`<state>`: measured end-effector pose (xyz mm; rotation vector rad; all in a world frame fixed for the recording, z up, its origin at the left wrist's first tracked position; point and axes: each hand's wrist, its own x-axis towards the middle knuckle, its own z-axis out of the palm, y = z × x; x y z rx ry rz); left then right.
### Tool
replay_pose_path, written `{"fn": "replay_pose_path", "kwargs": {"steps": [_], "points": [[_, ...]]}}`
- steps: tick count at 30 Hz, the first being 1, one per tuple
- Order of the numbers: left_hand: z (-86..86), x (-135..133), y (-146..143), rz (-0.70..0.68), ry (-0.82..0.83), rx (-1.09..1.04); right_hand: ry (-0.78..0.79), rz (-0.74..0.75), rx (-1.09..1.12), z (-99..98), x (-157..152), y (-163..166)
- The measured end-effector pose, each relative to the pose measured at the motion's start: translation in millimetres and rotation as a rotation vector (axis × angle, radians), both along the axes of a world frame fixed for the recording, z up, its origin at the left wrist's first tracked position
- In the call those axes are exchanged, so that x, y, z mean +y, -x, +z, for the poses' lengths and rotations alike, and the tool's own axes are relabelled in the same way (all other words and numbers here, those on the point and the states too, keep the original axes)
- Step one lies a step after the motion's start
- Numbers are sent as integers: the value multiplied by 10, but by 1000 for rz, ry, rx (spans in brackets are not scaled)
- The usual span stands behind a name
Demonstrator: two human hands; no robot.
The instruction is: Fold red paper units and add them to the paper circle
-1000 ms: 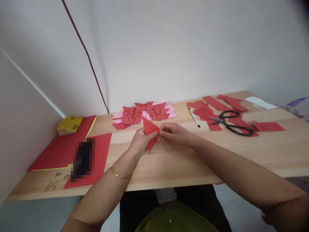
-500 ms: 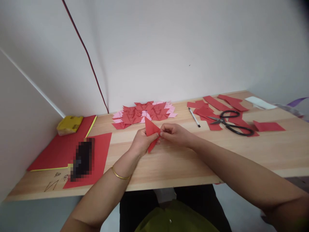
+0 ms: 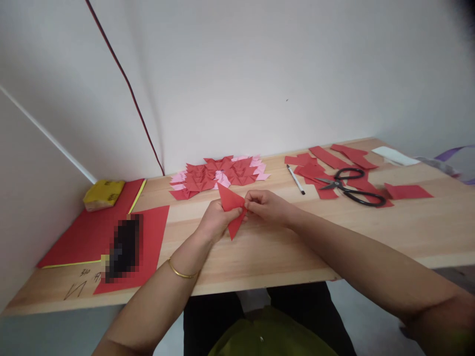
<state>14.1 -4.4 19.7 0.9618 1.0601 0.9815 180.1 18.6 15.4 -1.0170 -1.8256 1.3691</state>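
Note:
Between my hands, above the middle of the table, is a folded red paper triangle (image 3: 230, 199) with points facing up and down. My left hand (image 3: 218, 217) grips it from the left, the thumb lying across its face. The fingertips of my right hand (image 3: 260, 203) pinch its right corner. Behind the paper, near the wall, lies a cluster of folded red and pink paper pieces (image 3: 237, 173). My fingers hide part of the folds at the right corner.
To the right lie black-handled scissors (image 3: 338, 184), a marker (image 3: 296, 179) and several red paper scraps (image 3: 328, 157). A white strip (image 3: 395, 155) is farther right. On the left are large red sheets (image 3: 83, 232), a yellow packet (image 3: 104, 194) and a pixelated dark object (image 3: 124, 249).
The red paper triangle has tilted slightly, its lower point showing further down. Both hands keep their hold. The whole view has shifted a little.

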Motion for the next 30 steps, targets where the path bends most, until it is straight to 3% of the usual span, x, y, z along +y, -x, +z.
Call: {"fn": "replay_pose_path", "kwargs": {"steps": [10, 18, 24, 28, 30], "points": [[17, -13, -39, 58, 5, 25, -55, -28, 2, -6, -10, 23], [4, -2, -18, 0, -2, 25, -155, -14, -4, 41, -23, 21], [54, 18, 30, -26, 69, -34, -130, 58, -23, 53, 4, -38], [88, 36, 112, -64, 125, -72, -417, -25, -93, 83, 49, -122], [99, 39, 149, -124, 141, -81, -625, 32, -110, 123, 56, -153]]}}
